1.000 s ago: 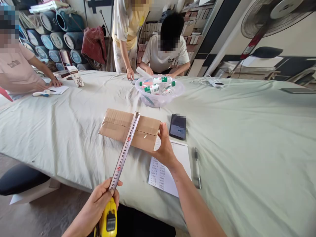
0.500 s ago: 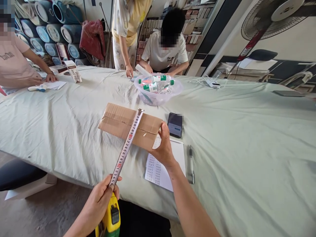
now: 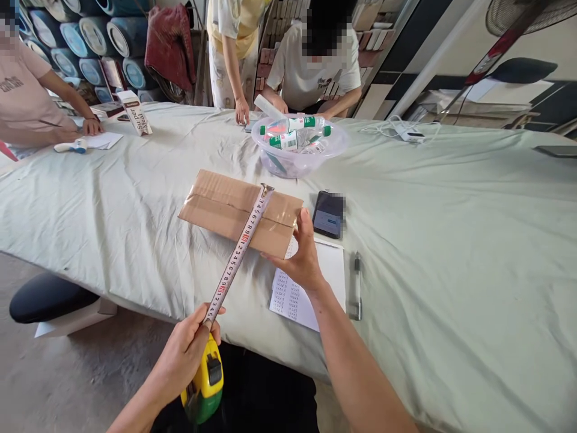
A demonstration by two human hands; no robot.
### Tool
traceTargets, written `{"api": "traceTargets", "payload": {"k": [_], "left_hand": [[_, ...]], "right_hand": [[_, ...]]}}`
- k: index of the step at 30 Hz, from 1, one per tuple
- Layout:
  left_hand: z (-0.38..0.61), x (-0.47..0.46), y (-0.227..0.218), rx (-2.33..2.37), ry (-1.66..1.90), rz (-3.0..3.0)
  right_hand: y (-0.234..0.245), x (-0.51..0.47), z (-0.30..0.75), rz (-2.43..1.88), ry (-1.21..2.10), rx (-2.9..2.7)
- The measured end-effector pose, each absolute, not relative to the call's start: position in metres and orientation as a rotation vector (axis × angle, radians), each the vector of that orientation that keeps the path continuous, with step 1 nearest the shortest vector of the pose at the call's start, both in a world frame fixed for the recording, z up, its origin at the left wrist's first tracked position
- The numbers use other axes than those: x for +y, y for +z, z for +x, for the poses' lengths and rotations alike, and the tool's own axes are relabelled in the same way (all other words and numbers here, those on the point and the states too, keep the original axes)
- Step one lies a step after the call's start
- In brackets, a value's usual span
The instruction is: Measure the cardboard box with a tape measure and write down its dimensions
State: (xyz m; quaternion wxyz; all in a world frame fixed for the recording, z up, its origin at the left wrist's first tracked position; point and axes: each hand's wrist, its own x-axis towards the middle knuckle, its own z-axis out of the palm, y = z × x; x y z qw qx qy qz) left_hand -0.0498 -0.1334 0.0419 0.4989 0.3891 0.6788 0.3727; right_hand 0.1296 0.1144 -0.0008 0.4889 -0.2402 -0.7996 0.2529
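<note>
My left hand (image 3: 189,343) is closed around the drawn-out blade of a tape measure (image 3: 208,379), whose yellow and green case hangs below the fingers. The blade runs up and across a brown cardboard box (image 3: 225,201), with its metal hook at the box's far edge. My right hand (image 3: 302,255) grips the right end of the box, thumb at the near corner and fingers at the far one. Beneath that hand lies a paper sheet (image 3: 331,270) with handwritten rows, partly covered by the hand and box. A pen (image 3: 357,285) rests to the sheet's right.
Beyond the box stands a clear plastic basin (image 3: 293,162) of bottles. A phone (image 3: 329,214) lies right of the box. Other people sit and stand along the far side and left of the cloth-covered table (image 3: 451,252). A black stool (image 3: 51,297) stands at lower left.
The view has tilted down and shifted, so the table items appear higher and somewhat to the right. Both hands keep their hold, and the blade still lies across the box.
</note>
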Motion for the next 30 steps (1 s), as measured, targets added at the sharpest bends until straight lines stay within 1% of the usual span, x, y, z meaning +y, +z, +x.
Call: {"api": "traceTargets", "payload": {"k": [4,7,10,14,18,25,30], "left_hand": [[-0.06,-0.135,0.046,1.608,0.928,0.965],[-0.079,-0.136,0.054,1.588,0.844,1.032],[-0.107,-0.135,0.069,1.59,0.621,1.193],[-0.145,-0.125,0.096,1.618,0.19,1.403],[-0.174,-0.103,0.124,1.785,-0.047,1.539],[-0.189,-0.06,0.165,1.921,-0.176,1.774],[-0.183,-0.049,0.169,1.911,-0.208,1.789]], "right_hand": [[0.006,0.111,0.131,-0.626,0.795,-1.868],[0.011,0.112,0.132,-0.671,0.944,-1.84],[0.012,0.114,0.132,-0.702,1.073,-1.828],[0.014,0.115,0.134,-0.677,1.188,-1.82],[0.019,0.114,0.137,-0.677,1.272,-1.856],[0.01,0.118,0.14,-0.609,1.352,-1.823],[0.006,0.121,0.139,-0.551,1.368,-1.683]]}}
